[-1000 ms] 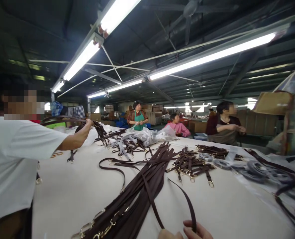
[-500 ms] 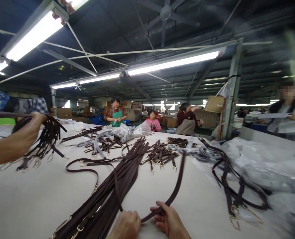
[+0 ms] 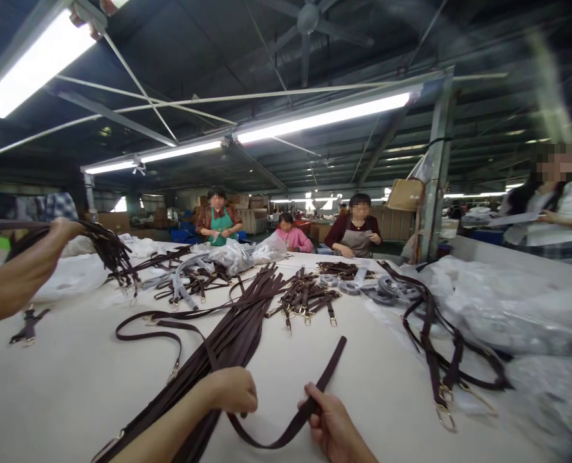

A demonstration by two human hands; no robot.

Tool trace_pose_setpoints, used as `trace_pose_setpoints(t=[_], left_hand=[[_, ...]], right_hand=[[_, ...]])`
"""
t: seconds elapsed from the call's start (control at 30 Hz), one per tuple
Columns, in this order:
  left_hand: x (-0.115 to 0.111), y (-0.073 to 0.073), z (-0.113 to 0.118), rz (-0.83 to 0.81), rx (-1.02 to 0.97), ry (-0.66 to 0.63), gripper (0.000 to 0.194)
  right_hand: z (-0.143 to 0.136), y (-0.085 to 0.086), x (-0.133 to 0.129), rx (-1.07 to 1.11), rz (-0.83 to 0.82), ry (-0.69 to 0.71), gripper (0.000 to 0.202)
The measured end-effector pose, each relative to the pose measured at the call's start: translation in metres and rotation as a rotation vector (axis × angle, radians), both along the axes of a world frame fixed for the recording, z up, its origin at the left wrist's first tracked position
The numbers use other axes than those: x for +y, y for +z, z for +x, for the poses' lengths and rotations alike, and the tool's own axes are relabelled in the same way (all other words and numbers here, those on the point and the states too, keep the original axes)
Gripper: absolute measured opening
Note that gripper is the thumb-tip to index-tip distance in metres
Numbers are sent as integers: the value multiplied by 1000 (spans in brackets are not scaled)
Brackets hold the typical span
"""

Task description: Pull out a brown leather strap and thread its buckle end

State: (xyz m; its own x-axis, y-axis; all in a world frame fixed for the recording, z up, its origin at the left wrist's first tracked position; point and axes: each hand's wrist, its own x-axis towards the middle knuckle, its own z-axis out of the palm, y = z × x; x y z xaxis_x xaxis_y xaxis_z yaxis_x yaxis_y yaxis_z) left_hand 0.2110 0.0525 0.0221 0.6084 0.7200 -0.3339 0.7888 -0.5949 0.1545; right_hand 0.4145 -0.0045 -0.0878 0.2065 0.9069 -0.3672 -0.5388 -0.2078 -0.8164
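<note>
Since half a second ago, both hands are sitting further up the table and the strap's free end, then stretching far toward the middle heap, is now lying closer in. The left hand is curling into a loose fist on one end of the dark brown strap, right where the long bundle of straps is passing under it; the right hand is pinching the same strap between thumb and fingers. Between the two hands the strap is sagging in a smooth U-shaped loop, flat and matte like leather or a coated band, and beyond the right hand its square-cut tail is running diagonally up and resting on the table. That surface is looking pale, cloth-like and smooth. The bundle is made of many flat bands lying parallel, with brass-coloured rings at the near end. A pile of short buckled tabs is lying well apart, further back. A separate tangle of looped straps is trailing along the right side beside crinkled clear plastic bags. At the left, a co-worker's hand is lifting a bunch of straps. Bare tabletop is lying open left of the bundle and between the right hand and the tangle.
</note>
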Motion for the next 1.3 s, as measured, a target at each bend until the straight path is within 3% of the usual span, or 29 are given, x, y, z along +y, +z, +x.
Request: trace_pose_setpoints(t=[0.1, 0.2, 0.27, 0.33, 0.43, 0.57, 0.63, 0.73, 0.9, 1.03, 1.17, 1.3], left_hand=[[45, 5, 35, 58, -80, 37, 31], [87, -13, 80, 292, -186, 113, 54], [111, -29, 107, 352, -232, 105, 64], [132, -44, 129, 337, -274, 79, 57], [157, -62, 148, 260, -350, 93, 29], [168, -78, 157, 120, -533, 172, 22], [161, -79, 154, 33, -676, 212, 21], [138, -67, 137, -134, -950, 293, 28], [85, -23, 78, -487, -1401, 442, 33], [34, 13, 26, -691, -1571, 474, 28], [-18, 32, -2, -745, -1677, 465, 38], [-54, 33, -9, -654, -1697, 457, 31]], right_hand=[[0, -6, 5, -16, 8, 51, 48], [5, -15, 11, -33, 40, 131, 56], [10, -22, 17, -45, 78, 175, 60], [16, -29, 23, -60, 117, 221, 63], [21, -38, 30, -66, 169, 286, 66], [21, -40, 31, 6, 174, 247, 72], [19, -36, 29, 22, 170, 240, 66], [16, -25, 21, 35, 119, 239, 61], [15, -11, 9, 52, 70, 200, 78], [13, -14, 4, 25, 75, 190, 81], [5, -15, -5, -68, 115, 184, 68], [-1, 1, -24, -77, 207, 214, 63]])
